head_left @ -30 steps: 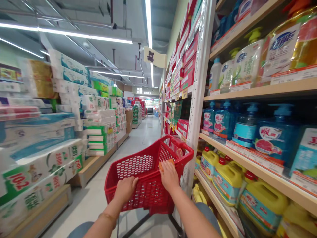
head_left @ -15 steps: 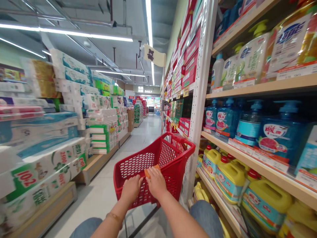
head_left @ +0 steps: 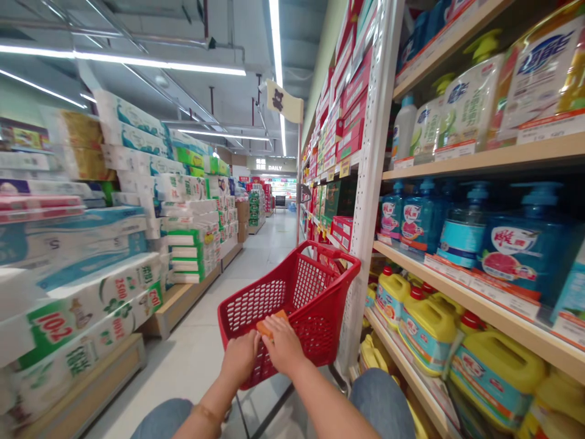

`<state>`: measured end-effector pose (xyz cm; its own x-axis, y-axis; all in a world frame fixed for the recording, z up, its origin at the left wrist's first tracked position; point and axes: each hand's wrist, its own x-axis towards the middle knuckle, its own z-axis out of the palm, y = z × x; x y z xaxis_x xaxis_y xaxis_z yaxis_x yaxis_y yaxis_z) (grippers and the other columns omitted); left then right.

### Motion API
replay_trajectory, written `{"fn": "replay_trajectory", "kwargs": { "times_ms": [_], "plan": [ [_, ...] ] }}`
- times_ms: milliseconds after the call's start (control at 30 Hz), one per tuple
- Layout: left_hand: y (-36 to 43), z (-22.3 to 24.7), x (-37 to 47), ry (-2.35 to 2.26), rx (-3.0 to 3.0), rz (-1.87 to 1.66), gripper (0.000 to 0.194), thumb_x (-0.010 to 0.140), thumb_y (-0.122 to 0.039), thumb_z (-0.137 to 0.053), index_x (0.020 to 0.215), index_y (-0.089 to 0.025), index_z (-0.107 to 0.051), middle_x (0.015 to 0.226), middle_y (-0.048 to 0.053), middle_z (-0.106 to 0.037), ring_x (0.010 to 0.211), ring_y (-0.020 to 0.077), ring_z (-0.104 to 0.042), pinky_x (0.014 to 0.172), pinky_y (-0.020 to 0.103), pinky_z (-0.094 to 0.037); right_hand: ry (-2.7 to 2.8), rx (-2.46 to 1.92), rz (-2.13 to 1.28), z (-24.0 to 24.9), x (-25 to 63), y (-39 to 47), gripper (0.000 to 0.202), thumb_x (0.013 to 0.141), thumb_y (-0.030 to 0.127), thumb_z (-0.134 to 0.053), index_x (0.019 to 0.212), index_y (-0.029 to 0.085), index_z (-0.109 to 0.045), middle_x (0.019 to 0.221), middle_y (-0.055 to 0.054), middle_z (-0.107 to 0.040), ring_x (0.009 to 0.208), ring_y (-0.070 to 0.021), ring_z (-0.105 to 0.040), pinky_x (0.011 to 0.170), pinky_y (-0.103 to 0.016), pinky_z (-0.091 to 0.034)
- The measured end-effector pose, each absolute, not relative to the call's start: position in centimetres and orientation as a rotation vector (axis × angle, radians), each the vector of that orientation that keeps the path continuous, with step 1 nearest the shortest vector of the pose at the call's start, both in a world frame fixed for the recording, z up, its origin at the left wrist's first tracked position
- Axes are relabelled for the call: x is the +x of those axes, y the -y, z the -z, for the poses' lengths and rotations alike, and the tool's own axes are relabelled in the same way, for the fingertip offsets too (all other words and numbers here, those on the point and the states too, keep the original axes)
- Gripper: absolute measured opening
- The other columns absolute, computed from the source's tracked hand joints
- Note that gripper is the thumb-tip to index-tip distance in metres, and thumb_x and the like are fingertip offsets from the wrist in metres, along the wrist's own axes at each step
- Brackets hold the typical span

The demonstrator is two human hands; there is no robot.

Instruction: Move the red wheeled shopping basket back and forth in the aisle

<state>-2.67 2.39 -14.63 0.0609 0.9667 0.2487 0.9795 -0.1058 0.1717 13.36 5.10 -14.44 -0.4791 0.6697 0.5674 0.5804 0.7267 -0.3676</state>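
Big shelving unit (head_left: 479, 163) close on the R, w/ yellow jugs (head_left: 427, 329) low down and blue pump bottles (head_left: 512, 250) above; its white post (head_left: 365, 183) is right by the cart's far R corner, contact unclear, so room there looks tight. Tissue packs (head_left: 91, 311) stacked on the L, floor btw them and the cart.

Red cart (head_left: 315, 323) sits at an angle in front of the person, slightly further R vs 1 s ago. Jeans-clad knees (head_left: 381, 402) either side, limiting elbow room a bit, prob.

Main change: R hand (head_left: 287, 349) has slid L along the near rim, now just beside L hand (head_left: 241, 360). That leaves the R stretch of rim w/o a hand on it. L hand's fingers are curled narrow on the rim, steadying the cart, prob. R hand's fingers hold the orange cloth (head_left: 264, 328) (maybe a sponge, can't tell) against the rim, near its L end.
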Motion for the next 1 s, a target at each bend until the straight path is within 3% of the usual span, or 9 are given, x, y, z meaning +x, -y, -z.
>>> {"fn": "replay_trajectory", "kwargs": {
  "times_ms": [167,267,533,800,1000],
  "plan": [
    [-2.6,14.7,-7.0,1.747,-2.632,0.574,0.051,0.098,-0.048,-0.019,0.083,-0.023,-0.060,0.088,0.001,-0.069,0.087,0.0173,-0.058,0.091,0.033,-0.036,2.108,-1.168,-0.129,13.1,17.0,-7.3,0.042,0.095,0.029,-0.042,0.134,0.018,-0.052,0.140,-0.007,-0.051,0.134,-0.0207,-0.040,0.114,-0.042,-0.028],
    [-2.9,15.3,-7.6,1.743,-2.601,0.614,0.052,0.097,-0.050,-0.019,0.080,-0.022,-0.060,0.084,0.001,-0.067,0.085,0.0183,-0.055,0.091,0.036,-0.035,2.081,-1.269,-0.145,12.9,17.4,-7.6,0.046,0.094,0.027,-0.042,0.138,0.014,-0.048,0.144,-0.009,-0.045,0.137,-0.0218,-0.035,0.115,-0.043,-0.026],
    [-1.8,15.5,-4.6,1.731,-2.569,0.638,0.051,0.098,-0.046,-0.014,0.089,-0.023,-0.059,0.090,0.002,-0.065,0.088,0.0192,-0.053,0.092,0.040,-0.034,2.253,-0.952,-0.211,14.8,13.7,-3.1,0.045,0.097,0.034,-0.041,0.140,0.021,-0.045,0.144,-0.003,-0.046,0.137,-0.0164,-0.033,0.116,-0.037,-0.025],
    [-1.9,15.3,-4.5,1.702,-2.607,0.619,0.048,0.098,-0.046,-0.016,0.093,-0.023,-0.057,0.094,0.002,-0.060,0.093,0.0184,-0.049,0.095,0.039,-0.032,2.080,-1.203,-0.189,13.9,16.6,-5.7,0.044,0.095,0.027,-0.040,0.137,0.017,-0.049,0.142,-0.007,-0.047,0.135,-0.0191,-0.039,0.113,-0.041,-0.032],
    [-1.7,15.3,-1.6,1.648,-2.665,0.608,0.043,0.099,-0.042,-0.018,0.104,-0.026,-0.058,0.106,0.004,-0.061,0.099,0.0197,-0.049,0.096,0.040,-0.030,2.176,-1.072,-0.192,15.4,15.5,-3.0,0.046,0.094,0.032,-0.046,0.138,0.021,-0.048,0.144,-0.004,-0.047,0.137,-0.0192,-0.034,0.116,-0.041,-0.025]
  ]
}}
